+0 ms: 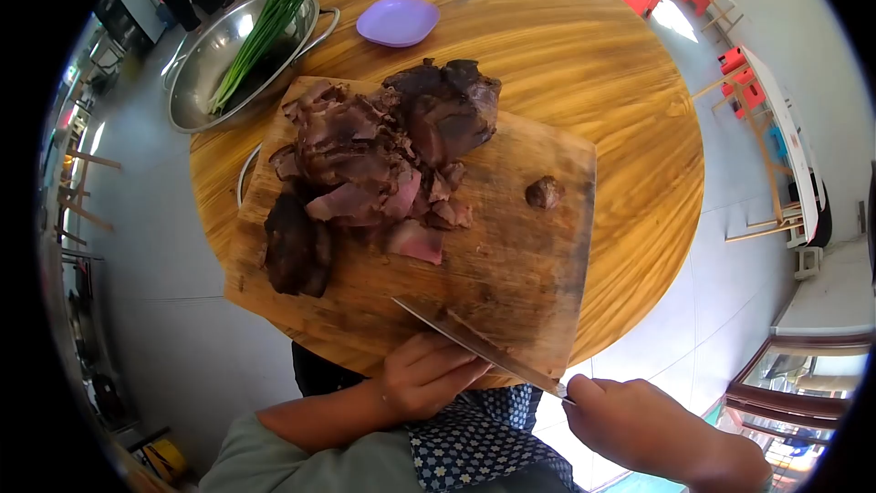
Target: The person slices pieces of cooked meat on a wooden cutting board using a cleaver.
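The right hand is closed around the handle of the knife, which seems to give it control of the blade slanting over the cutting board's near edge, while the left hand curls its fingers beside the blade, perhaps to steady it, though whether they pinch anything I cannot tell. The meat lies heaped on the far left of the cutting board, apart from the blade, its outside dark brown and its cut slices pinkish and ragged.
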The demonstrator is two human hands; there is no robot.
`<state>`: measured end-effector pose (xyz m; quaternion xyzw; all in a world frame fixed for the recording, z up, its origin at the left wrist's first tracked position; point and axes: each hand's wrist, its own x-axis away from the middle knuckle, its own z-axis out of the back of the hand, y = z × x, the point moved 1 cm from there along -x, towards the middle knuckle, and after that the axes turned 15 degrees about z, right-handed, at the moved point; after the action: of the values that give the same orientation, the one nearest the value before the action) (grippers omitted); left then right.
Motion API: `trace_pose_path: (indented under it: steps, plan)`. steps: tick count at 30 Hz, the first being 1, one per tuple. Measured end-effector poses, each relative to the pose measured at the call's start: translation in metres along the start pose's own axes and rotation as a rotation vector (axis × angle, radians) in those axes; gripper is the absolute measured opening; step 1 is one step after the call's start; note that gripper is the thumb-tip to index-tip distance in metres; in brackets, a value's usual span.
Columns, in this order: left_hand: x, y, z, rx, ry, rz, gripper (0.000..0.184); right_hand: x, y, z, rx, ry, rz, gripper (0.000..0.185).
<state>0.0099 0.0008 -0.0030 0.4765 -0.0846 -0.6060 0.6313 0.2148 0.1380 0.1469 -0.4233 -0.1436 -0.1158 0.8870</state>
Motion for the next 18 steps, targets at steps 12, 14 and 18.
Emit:
trace_pose_path:
  steps: [12,14,18]
  plan:
    - [0.005,0.000,0.001,-0.017,-0.006,-0.045,0.028,-0.076,0.009,-0.016,0.154,0.036,0.142,0.018]
    - [0.008,-0.002,-0.002,-0.037,0.032,-0.051,0.026,-0.067,0.013,-0.006,0.169,0.044,0.106,0.018]
    - [-0.005,0.006,-0.002,0.014,0.054,-0.048,0.022,-0.039,0.021,0.014,0.154,0.077,-0.013,0.016]
